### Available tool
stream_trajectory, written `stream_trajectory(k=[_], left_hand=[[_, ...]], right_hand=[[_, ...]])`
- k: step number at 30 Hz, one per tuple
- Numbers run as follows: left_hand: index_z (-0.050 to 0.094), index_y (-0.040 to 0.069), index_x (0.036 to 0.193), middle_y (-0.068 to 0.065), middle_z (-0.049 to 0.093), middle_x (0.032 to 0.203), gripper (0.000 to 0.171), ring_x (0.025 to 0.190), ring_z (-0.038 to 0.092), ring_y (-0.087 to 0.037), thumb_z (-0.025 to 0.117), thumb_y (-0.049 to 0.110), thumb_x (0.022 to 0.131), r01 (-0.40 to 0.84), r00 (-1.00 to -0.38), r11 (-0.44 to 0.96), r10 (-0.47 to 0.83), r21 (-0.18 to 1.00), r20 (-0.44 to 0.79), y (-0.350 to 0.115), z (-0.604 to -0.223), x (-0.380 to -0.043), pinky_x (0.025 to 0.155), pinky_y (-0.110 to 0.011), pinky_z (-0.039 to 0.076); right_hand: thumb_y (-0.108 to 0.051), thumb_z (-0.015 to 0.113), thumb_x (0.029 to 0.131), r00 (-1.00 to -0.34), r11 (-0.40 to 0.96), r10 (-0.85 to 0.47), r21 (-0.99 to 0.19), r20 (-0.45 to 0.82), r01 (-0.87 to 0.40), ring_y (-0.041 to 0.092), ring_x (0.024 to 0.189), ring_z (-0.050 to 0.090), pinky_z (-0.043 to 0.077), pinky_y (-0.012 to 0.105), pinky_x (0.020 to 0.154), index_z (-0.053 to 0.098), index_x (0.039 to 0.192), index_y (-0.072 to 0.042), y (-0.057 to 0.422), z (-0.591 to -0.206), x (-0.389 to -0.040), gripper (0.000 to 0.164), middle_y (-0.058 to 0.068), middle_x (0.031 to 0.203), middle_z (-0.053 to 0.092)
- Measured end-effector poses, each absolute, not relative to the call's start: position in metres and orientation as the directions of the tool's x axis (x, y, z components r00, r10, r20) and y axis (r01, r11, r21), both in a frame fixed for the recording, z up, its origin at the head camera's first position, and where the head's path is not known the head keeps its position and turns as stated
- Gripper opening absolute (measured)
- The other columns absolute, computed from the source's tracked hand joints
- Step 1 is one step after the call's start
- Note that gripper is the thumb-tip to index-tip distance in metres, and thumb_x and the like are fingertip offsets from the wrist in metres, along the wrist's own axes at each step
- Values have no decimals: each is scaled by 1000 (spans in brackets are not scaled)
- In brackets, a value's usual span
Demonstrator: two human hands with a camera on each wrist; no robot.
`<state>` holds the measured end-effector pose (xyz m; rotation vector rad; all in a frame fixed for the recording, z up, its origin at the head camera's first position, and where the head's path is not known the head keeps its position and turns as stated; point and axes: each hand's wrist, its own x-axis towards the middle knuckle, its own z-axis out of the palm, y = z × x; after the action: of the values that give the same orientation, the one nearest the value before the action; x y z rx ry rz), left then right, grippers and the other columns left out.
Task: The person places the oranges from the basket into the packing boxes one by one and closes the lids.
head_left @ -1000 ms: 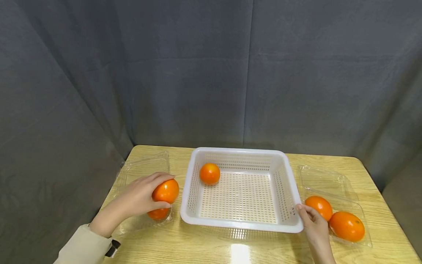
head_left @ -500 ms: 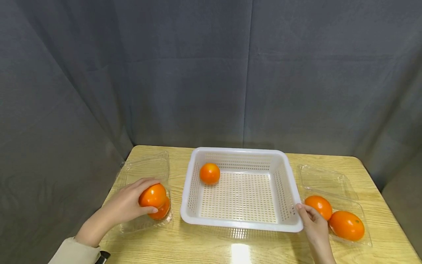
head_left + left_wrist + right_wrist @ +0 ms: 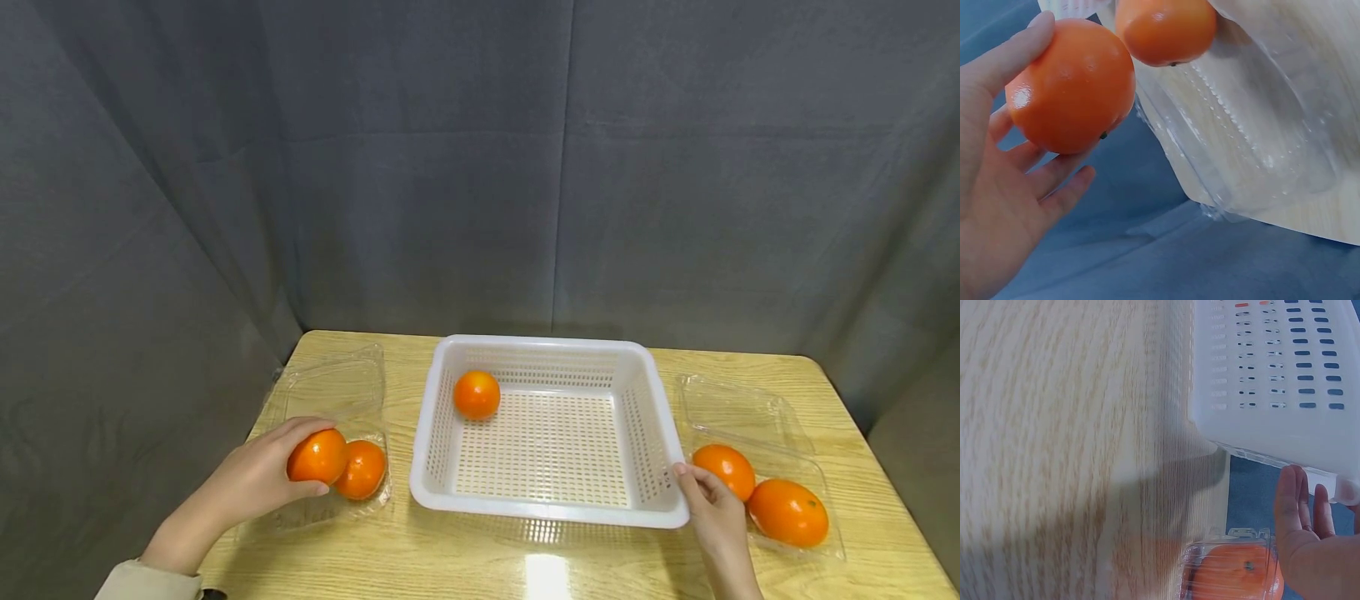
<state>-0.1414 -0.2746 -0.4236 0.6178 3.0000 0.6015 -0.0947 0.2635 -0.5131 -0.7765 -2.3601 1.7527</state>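
Observation:
My left hand (image 3: pixel 258 471) grips a shiny orange (image 3: pixel 318 456) between thumb and fingers, above the left clear plastic clamshell box (image 3: pixel 330 387). In the left wrist view the thumb lies over this orange (image 3: pixel 1072 87), the fingers behind it. A second orange (image 3: pixel 362 471) sits in that box, beside the held one. My right hand (image 3: pixel 718 521) pinches the rim of a white perforated basket (image 3: pixel 551 511) near its front right corner. One orange (image 3: pixel 477 395) lies in the basket's back left. The right wrist view shows fingers (image 3: pixel 1287 497) under the rim.
Right of the basket, another open clear clamshell box (image 3: pixel 742 408) holds two oranges (image 3: pixel 790 513) close to my right hand. All stands on a light wooden table (image 3: pixel 465 567), with a dark grey curtain (image 3: pixel 450 208) behind and at the sides.
My left hand has moved left and toward me with its orange, away from the basket, uncovering the second orange in the box. The right hand and basket have stayed in place.

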Motion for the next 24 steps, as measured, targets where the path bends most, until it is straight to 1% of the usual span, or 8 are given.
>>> stream_trajectory(k=[4,6,9,13,16,20,24], left_hand=[[58,15,134,-10,58,133,79,105,63,-29,89,46,68,361,-928,858,370,366,48,-281,-426,-141,74,-46,53],[58,14,134,-10,58,134,79,106,63,-29,89,46,68,354,-931,862,363,362,46,-283,-427,-141,74,-46,53],[58,13,134,-12,58,134,79,105,63,-31,89,45,68,343,-933,866,357,363,31,-288,-429,-142,74,-47,53],[57,13,135,-15,56,134,81,102,64,-33,90,42,68,306,-940,876,339,372,-24,-295,-430,-143,72,-49,53],[57,12,136,-16,55,135,83,103,63,-34,90,43,67,287,-941,884,333,368,-65,-299,-432,-144,72,-51,52],[58,11,135,-15,56,133,83,102,63,-33,91,43,66,279,-940,892,329,356,-89,-302,-438,-145,71,-51,52],[58,11,134,-14,56,132,82,101,63,-31,92,39,65,258,-939,895,320,363,-122,-302,-445,-145,71,-50,52]], right_hand=[[-39,57,100,-863,205,455,-917,-219,341,1,71,60,53,19,62,54,129,11,264,-514,-95,58,-2,85,68],[-40,57,100,-862,206,456,-916,-220,343,1,70,60,53,19,62,54,129,11,264,-514,-95,59,-2,84,67],[-41,57,100,-860,202,458,-915,-227,350,0,71,60,53,19,63,54,129,10,264,-515,-95,59,-1,87,68],[-42,56,100,-861,198,450,-914,-235,353,0,73,60,53,19,64,53,130,10,264,-516,-94,60,0,92,69],[-43,56,100,-862,193,447,-915,-239,354,0,73,60,53,19,64,53,130,10,264,-515,-94,61,0,92,69],[-43,57,100,-861,195,448,-914,-239,356,0,73,60,52,19,64,53,130,10,264,-515,-94,61,-1,92,69],[-44,56,100,-863,188,442,-915,-246,357,-1,74,60,53,18,65,52,131,10,265,-514,-94,62,1,94,69]])
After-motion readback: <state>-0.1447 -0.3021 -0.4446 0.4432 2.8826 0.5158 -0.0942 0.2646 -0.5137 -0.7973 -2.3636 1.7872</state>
